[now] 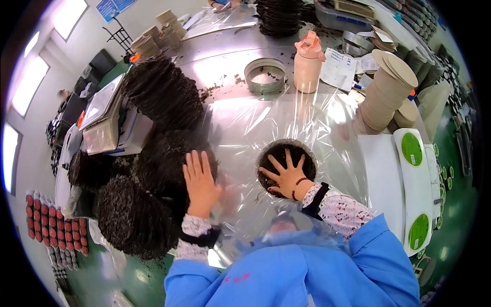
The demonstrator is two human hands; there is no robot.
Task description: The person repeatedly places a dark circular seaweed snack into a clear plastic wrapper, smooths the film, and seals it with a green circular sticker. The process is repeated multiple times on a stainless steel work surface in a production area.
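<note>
My right hand (287, 174) lies palm down with its fingers spread on dark, crumbly material (297, 149) inside a round metal ring (313, 153). The ring stands on clear plastic film (238, 153) over the metal table. My left hand (201, 184) holds nothing; its flat palm is against or just beside the right edge of a stack of dark, fibrous discs (165, 161). Whether it touches them I cannot tell. More dark stacks (134, 218) stand to its left. Beyond the film sits another metal ring (264, 76) with dark crumbs in it.
A pink bottle (307, 65) stands past the film, beside papers (337, 69) bearing writing. Tall stacks of beige discs (383, 96) rise at the right, above white packages (410, 192) with green labels. Plastic boxes (103, 134) stand at the left. Another person's hands (222, 4) show at the far end.
</note>
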